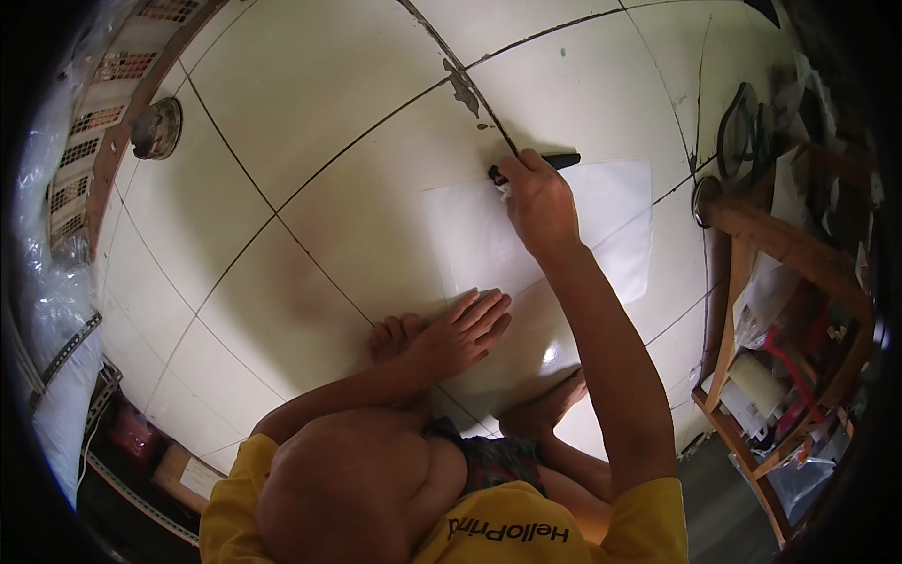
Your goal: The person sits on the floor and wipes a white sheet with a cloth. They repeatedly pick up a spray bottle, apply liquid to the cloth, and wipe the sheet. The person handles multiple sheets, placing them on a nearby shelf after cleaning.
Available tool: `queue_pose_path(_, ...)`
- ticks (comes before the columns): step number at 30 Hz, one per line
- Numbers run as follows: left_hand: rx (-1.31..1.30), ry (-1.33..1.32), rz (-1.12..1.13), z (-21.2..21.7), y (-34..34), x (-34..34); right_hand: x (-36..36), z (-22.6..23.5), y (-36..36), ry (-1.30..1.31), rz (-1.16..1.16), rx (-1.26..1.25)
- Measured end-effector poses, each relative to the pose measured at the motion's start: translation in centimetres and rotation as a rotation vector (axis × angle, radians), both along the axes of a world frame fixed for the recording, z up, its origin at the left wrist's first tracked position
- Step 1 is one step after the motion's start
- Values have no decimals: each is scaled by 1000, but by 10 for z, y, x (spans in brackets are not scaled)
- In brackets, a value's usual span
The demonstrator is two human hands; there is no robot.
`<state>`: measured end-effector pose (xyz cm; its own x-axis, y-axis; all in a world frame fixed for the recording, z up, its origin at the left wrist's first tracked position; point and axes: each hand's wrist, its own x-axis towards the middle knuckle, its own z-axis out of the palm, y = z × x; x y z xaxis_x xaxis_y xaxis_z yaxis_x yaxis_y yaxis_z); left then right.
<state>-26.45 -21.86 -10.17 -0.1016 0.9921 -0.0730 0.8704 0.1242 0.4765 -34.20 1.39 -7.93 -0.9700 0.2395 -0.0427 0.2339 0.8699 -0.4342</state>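
Note:
A thin whitish sheet point(611, 211), somewhat see-through, lies flat on the tiled floor in front of me. At its far edge my right hand point(542, 202) is closed over a long, narrow black tool point(564, 160). The tool's ends stick out on both sides of my fist; its exact kind is hidden. A small white scrap shows under the fingers. My left hand point(467, 326) rests palm down at the sheet's near left corner, fingers stretched out and holding nothing. The toes of a bare foot point(395, 331) are just left of it.
On the right, a wooden frame point(789, 240) holds a white roll point(756, 383) and a red item point(794, 367). A round tin point(158, 129) stands far left beside a slotted crate point(99, 117). Plastic-wrapped goods point(61, 301) line the left side. Floor tiles point(319, 85) have cracked, chipped joints.

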Motion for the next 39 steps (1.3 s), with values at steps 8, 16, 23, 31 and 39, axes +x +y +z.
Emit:
queue_pose_path(8,-12,-29,21,0,0,2,79,14,-25,-111,152,-115)
queue_pose_path(16,-18,4,-13,2,1,-2,-2,-2,3,-5,24,-57)
queue_pose_path(23,-8,-20,20,2,-2,2,38,23,3,-65,74,-140)
queue_pose_path(31,-69,-30,-17,2,-1,1,39,-7,-19,30,97,-109)
queue_pose_path(39,7,-13,9,6,0,-3,-8,7,16,-38,61,-61)
